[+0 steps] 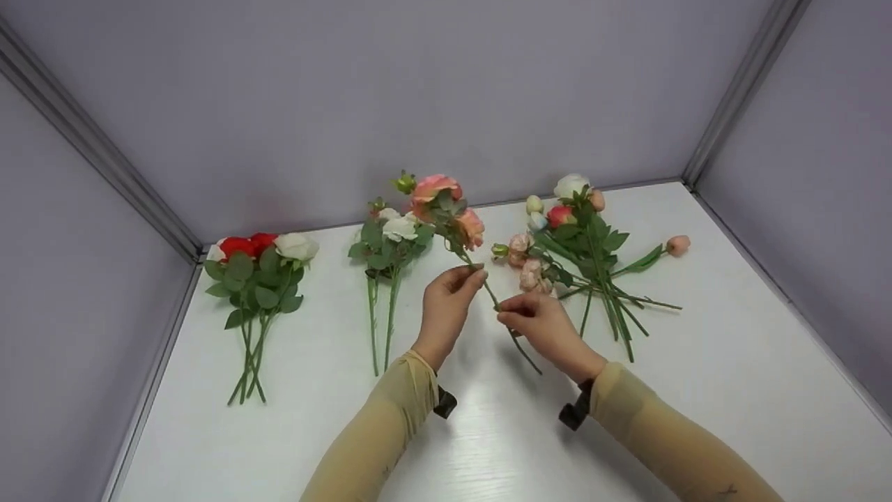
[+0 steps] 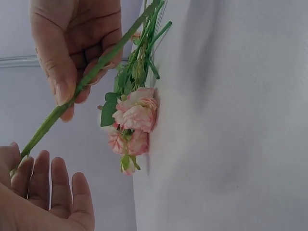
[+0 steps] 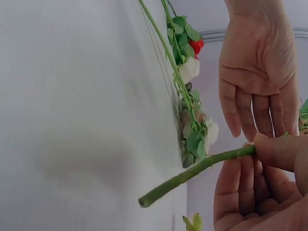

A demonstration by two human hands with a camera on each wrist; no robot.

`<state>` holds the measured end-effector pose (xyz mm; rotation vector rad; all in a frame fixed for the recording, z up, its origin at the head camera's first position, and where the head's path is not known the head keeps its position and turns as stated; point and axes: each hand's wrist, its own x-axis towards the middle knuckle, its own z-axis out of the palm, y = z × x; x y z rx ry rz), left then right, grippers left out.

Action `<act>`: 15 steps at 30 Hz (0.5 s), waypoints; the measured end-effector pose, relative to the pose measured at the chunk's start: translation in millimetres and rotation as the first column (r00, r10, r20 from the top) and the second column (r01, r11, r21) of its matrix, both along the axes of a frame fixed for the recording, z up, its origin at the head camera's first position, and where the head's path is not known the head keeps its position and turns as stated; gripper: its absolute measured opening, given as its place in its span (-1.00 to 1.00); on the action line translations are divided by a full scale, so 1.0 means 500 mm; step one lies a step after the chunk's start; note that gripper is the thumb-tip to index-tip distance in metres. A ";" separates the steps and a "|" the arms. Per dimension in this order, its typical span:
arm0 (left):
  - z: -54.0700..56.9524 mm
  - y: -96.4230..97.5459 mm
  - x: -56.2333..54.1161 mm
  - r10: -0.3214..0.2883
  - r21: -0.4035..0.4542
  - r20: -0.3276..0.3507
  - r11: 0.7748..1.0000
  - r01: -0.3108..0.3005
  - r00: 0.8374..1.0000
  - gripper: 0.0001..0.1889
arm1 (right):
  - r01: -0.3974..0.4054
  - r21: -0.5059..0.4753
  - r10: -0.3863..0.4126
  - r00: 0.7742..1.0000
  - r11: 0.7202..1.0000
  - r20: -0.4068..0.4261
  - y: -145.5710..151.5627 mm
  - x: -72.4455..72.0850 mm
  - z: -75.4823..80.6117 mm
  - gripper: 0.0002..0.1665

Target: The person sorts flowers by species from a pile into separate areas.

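Observation:
Both hands hold one artificial flower stem with orange-pink blooms (image 1: 437,189) above the table. My left hand (image 1: 446,307) pinches the green stem just below the leaves, between thumb and fingertips. Lower down the same stem, my right hand (image 1: 542,328) pinches it, and the cut end points down to the right. In the left wrist view the green stem (image 2: 48,122) runs slantwise between the two hands. Its free end (image 3: 166,190) sticks out past the right thumb in the right wrist view.
Red and white roses (image 1: 265,272) lie in a bunch at the left. White flowers (image 1: 398,229) with green stems lie behind my left hand. On the right is a crossed pile of mixed flowers (image 1: 592,244), with a peach tulip (image 1: 677,245) poking out. Grey panels (image 1: 446,90) enclose the white table (image 1: 334,418).

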<state>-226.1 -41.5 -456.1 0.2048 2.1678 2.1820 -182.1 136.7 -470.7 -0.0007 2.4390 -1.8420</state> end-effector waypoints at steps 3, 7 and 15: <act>0.002 -0.011 0.000 -0.007 0.073 0.022 0.997 0.006 1.000 -0.77 | -0.028 -0.023 0.028 1.000 0.999 0.009 -0.018 0.004 -0.002 -0.73; 0.008 -0.024 -0.003 -0.039 0.136 0.049 0.990 0.032 0.998 -0.77 | -0.063 -0.095 0.068 0.997 0.993 0.048 -0.027 0.018 -0.011 -0.68; 0.018 -0.049 -0.012 -0.029 0.170 0.061 0.985 0.019 0.998 -0.74 | -0.125 -0.201 0.151 0.981 0.972 0.122 -0.042 0.062 -0.044 -0.64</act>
